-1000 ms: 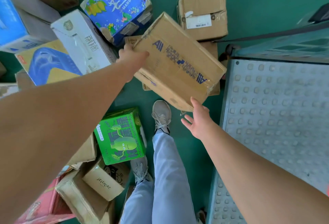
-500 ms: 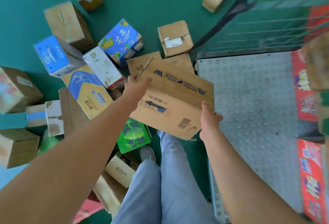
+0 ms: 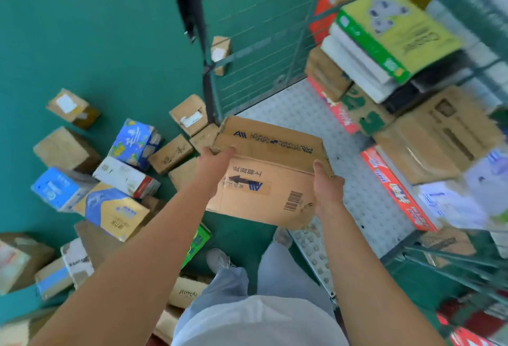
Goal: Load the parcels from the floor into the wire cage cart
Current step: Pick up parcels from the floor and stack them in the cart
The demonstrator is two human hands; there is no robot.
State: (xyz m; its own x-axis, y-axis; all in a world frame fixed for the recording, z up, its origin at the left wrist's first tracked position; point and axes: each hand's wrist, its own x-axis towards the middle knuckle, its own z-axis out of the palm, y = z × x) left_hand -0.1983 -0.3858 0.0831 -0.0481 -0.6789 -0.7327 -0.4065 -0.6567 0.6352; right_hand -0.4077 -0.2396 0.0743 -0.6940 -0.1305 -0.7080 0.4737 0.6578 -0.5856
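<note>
Brown cardboard parcel point(image 3: 270, 172) gripped at its two ends by left hand point(image 3: 215, 164) and right hand point(image 3: 327, 189), held above the studded floor of the wire cage cart point(image 3: 365, 181), stacked parcels point(image 3: 428, 137) seen inside, loose parcels point(image 3: 123, 175) scattered on green floor point(image 3: 96, 43).

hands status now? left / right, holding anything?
Left hand: grips the left end of the brown cardboard box, fingers curled over its top corner.
Right hand: grips the box's right end, thumb on top.
</note>
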